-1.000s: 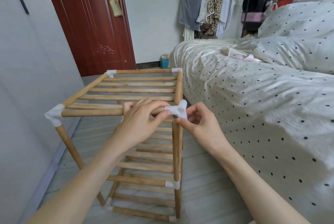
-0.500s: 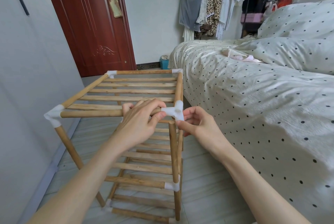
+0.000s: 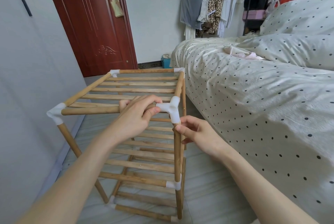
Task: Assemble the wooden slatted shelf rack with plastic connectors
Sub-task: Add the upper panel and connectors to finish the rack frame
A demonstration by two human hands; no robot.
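A wooden slatted shelf rack (image 3: 137,90) stands on the floor, three tiers joined by white plastic connectors. At its near right top corner sits a white three-way connector (image 3: 171,109). My left hand (image 3: 137,115) grips the top front rail (image 3: 90,110) just left of that connector. My right hand (image 3: 197,134) pinches the near right upright post (image 3: 177,151) directly under the connector. Other white connectors show at the near left corner (image 3: 56,113) and at the middle tier (image 3: 173,185).
A bed with a dotted white cover (image 3: 262,101) runs close along the rack's right side. A grey wall (image 3: 27,79) stands at the left. A red-brown door (image 3: 90,21) and hanging clothes (image 3: 209,1) are at the back. Tiled floor (image 3: 207,196) lies below.
My right hand slid down from the white corner connector onto the upright post below it. The connector now shows uncovered. My left hand stays on the front rail.
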